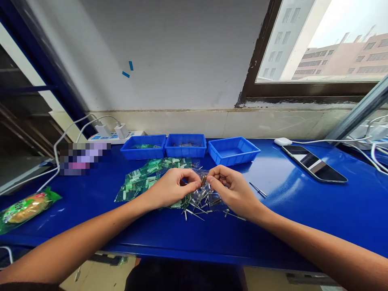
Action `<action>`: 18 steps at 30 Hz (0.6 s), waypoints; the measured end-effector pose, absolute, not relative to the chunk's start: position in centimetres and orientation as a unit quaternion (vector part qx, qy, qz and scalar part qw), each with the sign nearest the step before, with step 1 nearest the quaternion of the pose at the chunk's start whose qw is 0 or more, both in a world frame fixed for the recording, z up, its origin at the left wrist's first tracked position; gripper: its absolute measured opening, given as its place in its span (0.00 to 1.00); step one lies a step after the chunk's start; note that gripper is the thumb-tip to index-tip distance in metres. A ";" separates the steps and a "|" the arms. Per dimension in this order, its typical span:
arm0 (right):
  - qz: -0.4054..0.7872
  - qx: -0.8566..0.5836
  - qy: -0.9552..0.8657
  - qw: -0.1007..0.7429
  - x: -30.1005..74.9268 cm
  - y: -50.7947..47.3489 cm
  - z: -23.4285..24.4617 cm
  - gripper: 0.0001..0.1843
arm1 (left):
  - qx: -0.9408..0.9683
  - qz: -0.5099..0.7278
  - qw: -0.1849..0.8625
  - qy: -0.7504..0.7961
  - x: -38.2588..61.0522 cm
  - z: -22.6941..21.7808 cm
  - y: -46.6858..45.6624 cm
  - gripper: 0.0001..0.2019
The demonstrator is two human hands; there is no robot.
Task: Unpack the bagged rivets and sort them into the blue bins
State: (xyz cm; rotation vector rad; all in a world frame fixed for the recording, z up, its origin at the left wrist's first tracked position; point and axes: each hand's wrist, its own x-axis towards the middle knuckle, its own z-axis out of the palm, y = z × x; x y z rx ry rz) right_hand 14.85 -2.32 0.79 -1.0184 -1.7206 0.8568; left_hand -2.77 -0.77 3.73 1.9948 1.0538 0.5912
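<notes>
My left hand (172, 188) and my right hand (232, 190) meet over the middle of the blue table (303, 202), both pinched around one small brownish metal part (203, 180) held between their fingertips. Beneath them lies a scatter of small metal pins (198, 206) on a clear plastic bag. Green packets of small parts (145, 178) lie just left of and behind my left hand. Two more loose pins (258, 189) lie to the right of my right hand.
Three blue bins stand at the back: left (143, 148), middle (185, 145), right (233, 150). A phone (313, 163) and a white charger (282, 141) lie at the right. A power strip (117, 135) with cables and a wrapped bun (26, 208) are at the left.
</notes>
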 end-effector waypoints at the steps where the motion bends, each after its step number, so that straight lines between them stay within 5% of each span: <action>1: 0.351 -0.415 -0.697 0.467 14.9 -2.3 0.8 0.07 | 0.784 0.236 0.392 0.419 -2.7 3.7 -0.8 0.10; 18: 0.362 -0.408 -0.707 0.450 15.0 -2.3 0.9 0.06 | 0.789 0.248 0.366 0.427 -2.4 3.4 -1.1 0.07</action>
